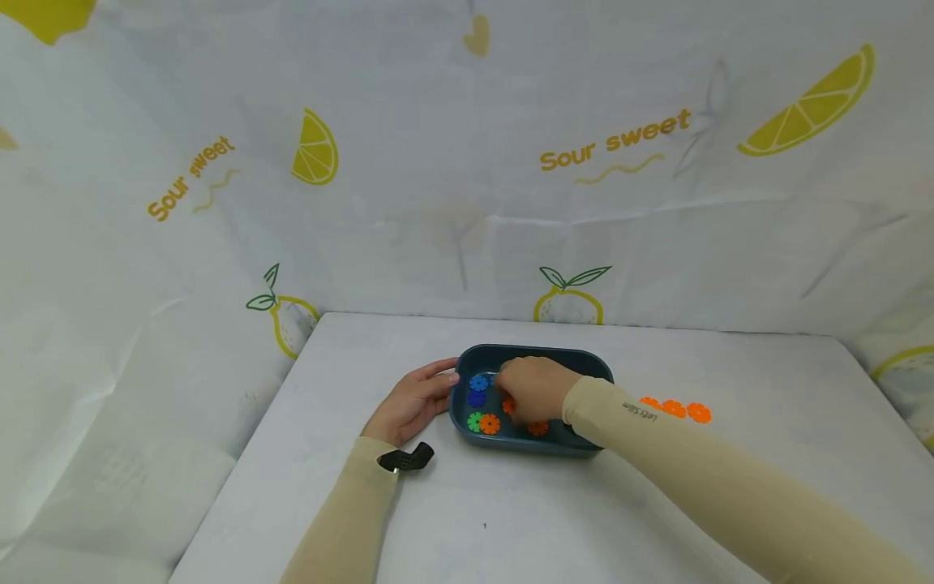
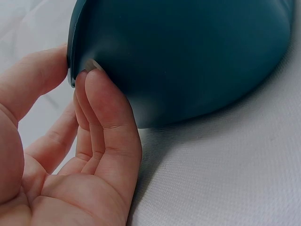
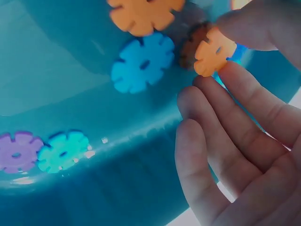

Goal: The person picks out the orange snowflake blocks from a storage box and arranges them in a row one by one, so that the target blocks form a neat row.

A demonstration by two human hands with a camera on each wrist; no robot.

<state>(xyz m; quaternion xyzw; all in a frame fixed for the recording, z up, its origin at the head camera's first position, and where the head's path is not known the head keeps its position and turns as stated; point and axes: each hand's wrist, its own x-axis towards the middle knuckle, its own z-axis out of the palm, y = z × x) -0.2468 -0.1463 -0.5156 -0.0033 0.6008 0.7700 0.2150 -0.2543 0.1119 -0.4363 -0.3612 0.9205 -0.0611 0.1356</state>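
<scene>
A dark teal tray (image 1: 536,444) holds several notched plastic discs. My left hand (image 1: 412,403) is at its left end; in the left wrist view a digit lies at the rim (image 2: 72,56) and other fingertips (image 2: 108,94) press on the outer wall. Inside the tray, my right hand (image 1: 536,385) pinches an orange disc (image 3: 214,52) between thumb and index finger. Its other fingers curve loosely below. Around it lie a blue disc (image 3: 142,63), another orange disc (image 3: 146,14), and, farther off, a turquoise disc (image 3: 62,151) beside a purple one (image 3: 19,151).
Several orange discs (image 1: 698,413) lie in a row on the white table (image 1: 511,527), right of the tray and partly behind the right sleeve (image 1: 657,430). Green (image 1: 475,421) and dark blue (image 1: 477,398) discs rest in the tray's left part. A lemon-print sheet (image 1: 438,162) hangs behind.
</scene>
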